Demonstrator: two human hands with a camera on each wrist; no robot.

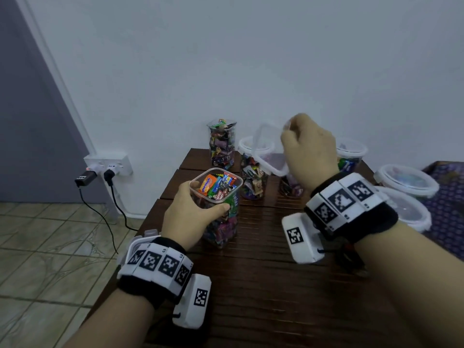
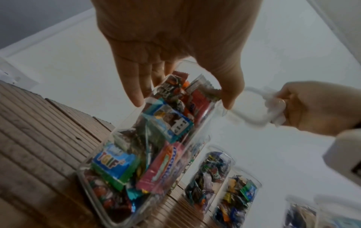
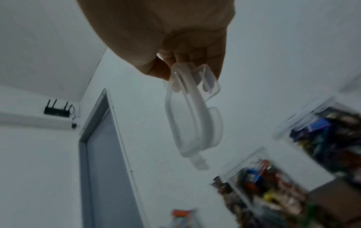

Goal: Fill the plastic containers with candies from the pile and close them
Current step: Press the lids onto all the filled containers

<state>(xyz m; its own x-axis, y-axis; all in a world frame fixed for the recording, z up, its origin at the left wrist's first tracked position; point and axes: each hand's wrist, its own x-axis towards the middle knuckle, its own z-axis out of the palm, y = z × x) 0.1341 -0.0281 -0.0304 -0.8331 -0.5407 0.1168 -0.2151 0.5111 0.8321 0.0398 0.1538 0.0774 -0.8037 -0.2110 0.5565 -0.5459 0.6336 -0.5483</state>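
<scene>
On a dark slatted wooden table (image 1: 263, 272) set against a white wall (image 1: 251, 59), a person's left hand (image 1: 187, 217) wraps its fingers and thumb around the upper part of a tall square clear plastic container (image 1: 221, 209) packed to the rim with wrapped candies (image 1: 216, 185), an orange Mentos roll on top. The container stands near the table's left edge and has no lid. The right hand (image 1: 310, 149) is raised above the back of the table, its fingers pinched on one corner tab of a clear snap-on lid (image 3: 192, 114), which hangs tilted and well apart from the open container. Judging by this, filling of this container looks finished and closing it is the step in hand. Behind stand at least 4 more candy-filled containers: a tall one (image 1: 222, 144) at the back left appears uncovered, and a round one (image 1: 251, 169) beside it wears a white-rimmed lid; the others are partly hidden by the right hand. 2 lidded round tubs (image 1: 406, 182) sit off the table's right side. No loose candy pile is in view. The near half of the table gives free room for moving; the left edge drops to a tiled floor (image 1: 50, 247), with chargers plugged into a wall socket (image 1: 108, 167) close by.
</scene>
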